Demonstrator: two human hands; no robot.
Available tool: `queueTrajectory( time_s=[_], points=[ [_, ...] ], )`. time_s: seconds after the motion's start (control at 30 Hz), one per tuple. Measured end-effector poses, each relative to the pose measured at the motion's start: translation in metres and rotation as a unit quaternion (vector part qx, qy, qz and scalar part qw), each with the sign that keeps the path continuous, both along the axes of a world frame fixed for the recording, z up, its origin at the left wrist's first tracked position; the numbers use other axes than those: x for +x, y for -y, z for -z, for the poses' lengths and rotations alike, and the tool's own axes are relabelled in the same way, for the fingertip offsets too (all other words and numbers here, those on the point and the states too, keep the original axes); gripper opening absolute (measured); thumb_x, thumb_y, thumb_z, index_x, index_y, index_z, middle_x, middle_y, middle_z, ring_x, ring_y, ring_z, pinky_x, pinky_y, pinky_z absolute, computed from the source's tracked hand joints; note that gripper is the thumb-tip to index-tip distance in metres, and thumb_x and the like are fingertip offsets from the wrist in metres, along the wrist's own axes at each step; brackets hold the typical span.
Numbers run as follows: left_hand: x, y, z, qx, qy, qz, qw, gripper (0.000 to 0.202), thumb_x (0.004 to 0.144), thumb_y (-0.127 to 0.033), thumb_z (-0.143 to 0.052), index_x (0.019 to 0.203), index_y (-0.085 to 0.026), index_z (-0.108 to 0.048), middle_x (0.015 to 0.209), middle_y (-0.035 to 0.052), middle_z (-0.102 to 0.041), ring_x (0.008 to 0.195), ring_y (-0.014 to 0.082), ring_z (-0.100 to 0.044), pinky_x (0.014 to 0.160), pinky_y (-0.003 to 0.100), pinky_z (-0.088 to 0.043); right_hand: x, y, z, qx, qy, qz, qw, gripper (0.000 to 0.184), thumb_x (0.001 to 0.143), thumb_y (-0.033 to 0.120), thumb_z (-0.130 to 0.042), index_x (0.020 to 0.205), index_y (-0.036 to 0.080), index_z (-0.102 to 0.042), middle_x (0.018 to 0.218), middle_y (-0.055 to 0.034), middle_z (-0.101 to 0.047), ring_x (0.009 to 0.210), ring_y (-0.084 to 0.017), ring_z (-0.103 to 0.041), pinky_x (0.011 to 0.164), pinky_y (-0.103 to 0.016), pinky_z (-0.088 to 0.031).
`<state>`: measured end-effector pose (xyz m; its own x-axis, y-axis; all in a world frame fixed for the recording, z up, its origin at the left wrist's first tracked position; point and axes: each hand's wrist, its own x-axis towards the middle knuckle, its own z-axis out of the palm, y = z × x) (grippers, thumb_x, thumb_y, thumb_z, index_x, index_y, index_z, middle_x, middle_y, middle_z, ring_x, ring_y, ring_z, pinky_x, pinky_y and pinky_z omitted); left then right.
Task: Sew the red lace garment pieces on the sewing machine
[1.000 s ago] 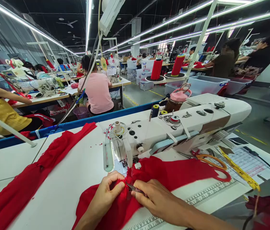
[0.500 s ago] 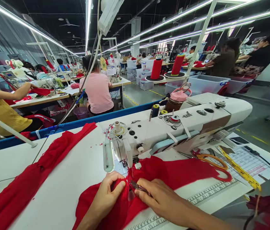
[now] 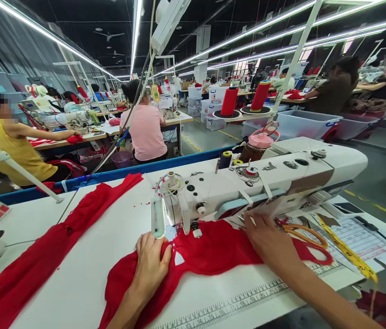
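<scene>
A red fabric piece [image 3: 213, 251] lies on the white table under the needle of a white sewing machine [image 3: 282, 173]. My left hand [image 3: 151, 265] rests on the cloth's left part just in front of the needle, fingers stretched flat, holding nothing. My right hand [image 3: 264, 237] lies on the cloth further right, below the machine arm, its fingers extended towards the machine base. Orange-handled scissors [image 3: 304, 233] lie just right of that hand. No small snips are visible in either hand.
A long red fabric strip [image 3: 59, 242] runs across the table's left. A yellow tape measure [image 3: 346, 251] and papers lie at the right. Red thread cones [image 3: 230, 101] and a pink-lidded jar [image 3: 257, 141] stand behind the machine. People in pink [image 3: 145, 130] and yellow [image 3: 18, 146] work at other tables.
My right hand left the spot by the needle, where it held small snips against the cloth, and moved right under the machine arm. My left hand flattened on the fabric.
</scene>
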<state>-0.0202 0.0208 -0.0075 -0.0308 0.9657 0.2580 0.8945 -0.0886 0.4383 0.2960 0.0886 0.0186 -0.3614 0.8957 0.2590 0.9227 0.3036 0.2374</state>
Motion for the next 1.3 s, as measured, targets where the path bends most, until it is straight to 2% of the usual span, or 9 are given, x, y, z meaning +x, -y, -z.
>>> queueTrajectory(
  time_s=[0.1,0.17,0.27,0.47,0.67,0.77,0.93,1.13,1.3],
  points=[
    [0.003,0.005,-0.004,0.025,-0.039,-0.013,0.999,0.02,0.096,-0.024,-0.045,0.103,-0.018,-0.062,0.107,0.014,-0.061,0.1,0.0318,-0.055,0.09,0.051,-0.044,-0.03,0.014,0.0,-0.024,-0.01,-0.145,0.989,0.044,0.095,0.006,-0.038,0.128,0.024,-0.061,0.133,-0.011,-0.063,0.123,-0.028,-0.057,0.077,-0.032,-0.059],
    [0.007,0.011,-0.004,0.031,-0.06,0.013,0.998,0.025,0.098,-0.018,-0.039,0.105,-0.02,-0.063,0.105,0.0121,-0.064,0.096,0.0291,-0.058,0.084,0.046,-0.049,-0.055,0.022,0.004,-0.051,-0.022,-0.269,0.962,0.046,0.096,0.007,-0.04,0.132,0.029,-0.058,0.14,-0.0021,-0.06,0.129,-0.02,-0.053,0.09,-0.026,-0.056],
    [0.01,0.023,0.008,0.04,-0.081,0.076,0.993,0.027,0.099,-0.016,-0.039,0.109,-0.02,-0.063,0.112,0.011,-0.068,0.102,0.0255,-0.065,0.087,0.041,-0.055,-0.079,0.028,0.014,-0.077,-0.063,-0.354,0.93,0.037,0.1,0.012,-0.044,0.132,0.021,-0.058,0.141,-0.007,-0.059,0.127,-0.023,-0.055,0.082,-0.03,-0.06],
    [0.006,0.036,0.037,0.112,-0.113,0.168,0.973,0.039,0.1,-0.02,-0.049,0.138,-0.019,-0.049,0.139,0.0134,-0.061,0.133,0.0275,-0.054,0.111,0.051,-0.046,-0.062,0.042,0.027,-0.064,-0.097,-0.326,0.938,0.03,0.097,0.014,-0.052,0.125,0.012,-0.062,0.127,-0.0148,-0.067,0.112,-0.029,-0.064,0.068,-0.034,-0.062],
    [0.016,0.026,0.029,0.171,-0.167,0.18,0.954,0.031,0.099,-0.018,-0.046,0.128,-0.014,-0.056,0.13,0.0144,-0.067,0.121,0.0272,-0.064,0.099,0.051,-0.056,-0.077,0.031,0.02,-0.046,-0.178,-0.402,0.897,0.031,0.099,0.01,-0.044,0.124,0.013,-0.062,0.123,-0.0111,-0.069,0.115,-0.023,-0.061,0.083,-0.031,-0.059],
    [0.016,0.025,0.028,0.18,-0.205,0.173,0.946,0.033,0.098,-0.015,-0.045,0.128,-0.014,-0.058,0.131,0.013,-0.067,0.12,0.0282,-0.065,0.097,0.053,-0.056,-0.088,0.023,0.025,-0.071,-0.175,-0.384,0.904,0.026,0.102,0.024,-0.05,0.122,0.015,-0.064,0.121,-0.0089,-0.07,0.11,-0.022,-0.062,0.072,-0.029,-0.059],
    [0.013,0.029,0.033,0.189,-0.209,0.151,0.947,0.036,0.096,-0.014,-0.047,0.131,-0.016,-0.057,0.136,0.0097,-0.064,0.127,0.0254,-0.059,0.109,0.049,-0.046,-0.088,0.024,0.033,-0.08,-0.172,-0.349,0.918,0.028,0.1,0.033,-0.056,0.122,0.018,-0.064,0.126,-0.0066,-0.069,0.111,-0.025,-0.061,0.067,-0.031,-0.056],
    [0.012,0.027,0.031,0.193,-0.183,0.154,0.952,0.034,0.098,-0.018,-0.047,0.129,-0.015,-0.058,0.134,0.0081,-0.066,0.127,0.0223,-0.058,0.119,0.042,-0.029,-0.088,0.023,0.026,-0.132,-0.178,-0.327,0.919,0.039,0.098,0.044,-0.059,0.129,0.021,-0.06,0.121,-0.0062,-0.07,0.111,-0.027,-0.059,0.063,-0.031,-0.054],
    [0.012,0.024,0.029,0.198,-0.185,0.152,0.95,0.032,0.099,-0.019,-0.045,0.127,-0.016,-0.06,0.132,0.0073,-0.067,0.123,0.0214,-0.06,0.119,0.039,-0.027,-0.088,0.022,0.025,-0.155,-0.175,-0.311,0.921,0.037,0.098,0.043,-0.057,0.129,0.024,-0.059,0.114,-0.0067,-0.071,0.113,-0.03,-0.057,0.062,-0.032,-0.054]
  ],
)
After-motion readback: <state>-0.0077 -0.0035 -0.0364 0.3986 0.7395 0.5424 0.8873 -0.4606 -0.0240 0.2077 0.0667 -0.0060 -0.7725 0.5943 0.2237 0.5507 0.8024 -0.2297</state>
